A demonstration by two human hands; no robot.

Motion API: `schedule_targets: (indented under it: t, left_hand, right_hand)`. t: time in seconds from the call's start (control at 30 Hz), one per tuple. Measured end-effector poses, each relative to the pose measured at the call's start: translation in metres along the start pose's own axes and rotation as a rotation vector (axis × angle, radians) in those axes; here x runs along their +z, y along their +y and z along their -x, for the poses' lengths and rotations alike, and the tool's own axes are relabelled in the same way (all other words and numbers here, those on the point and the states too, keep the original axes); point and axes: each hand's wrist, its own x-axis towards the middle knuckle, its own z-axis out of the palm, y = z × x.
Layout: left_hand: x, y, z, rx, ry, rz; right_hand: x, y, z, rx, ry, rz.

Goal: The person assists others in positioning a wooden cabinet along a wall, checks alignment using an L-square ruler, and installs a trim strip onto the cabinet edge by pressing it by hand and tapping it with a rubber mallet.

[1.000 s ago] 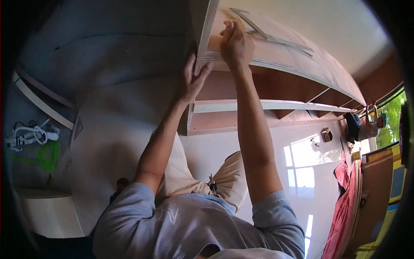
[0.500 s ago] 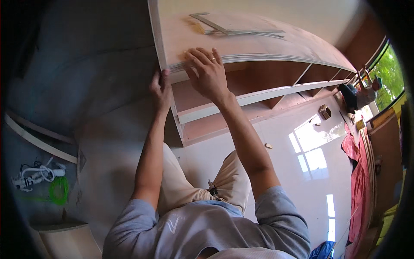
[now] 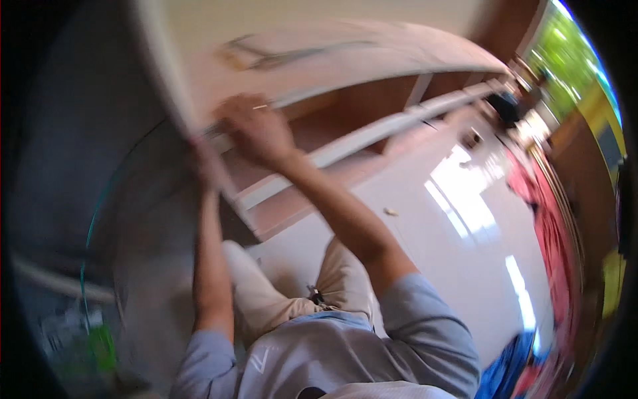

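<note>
Gripping the wooden cabinet (image 3: 372,86) lying on its side, our right hand (image 3: 256,130) presses on its near edge while our left hand (image 3: 203,163) clasps the corner below. Shelves (image 3: 372,130) look fitted; what remains we cannot tell. Glossy white floor (image 3: 425,253), sunlit.

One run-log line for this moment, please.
left hand: on board edge | right hand: flat on wooden panel | view: blurred | grip: unclear
</note>
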Motion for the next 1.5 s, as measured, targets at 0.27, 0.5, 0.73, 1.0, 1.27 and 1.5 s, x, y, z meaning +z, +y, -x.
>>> schedule_targets:
  t: [0.27, 0.5, 0.73, 1.0, 1.27, 1.5]
  left_hand:
    - [-0.118, -0.004, -0.062, -0.963, -0.28, 1.597]
    - [-0.097, 0.001, -0.057, -1.035, -0.163, 1.493]
    - [-0.048, -0.02, -0.018, -0.791, 0.048, 1.391]
    - [-0.135, -0.029, -0.086, -1.086, -0.246, 1.632]
    - [-0.12, -0.022, -0.081, -0.812, 0.182, 1.534]
    - [-0.137, -0.023, -0.074, -0.846, 0.076, 1.521]
  right_hand:
    - [0.013, 0.005, 0.024, 0.055, 0.089, 0.22]
    - [0.015, 0.007, 0.026, 0.107, 0.006, 0.145]
    - [0.024, -0.008, 0.011, 0.081, 0.118, 0.182]
    - [0.024, -0.001, 0.01, 0.092, 0.029, 0.12]
    - [0.011, -0.006, -0.003, 0.169, -0.157, 0.244]
    - [0.028, -0.002, 0.006, 0.047, 0.034, 0.244]
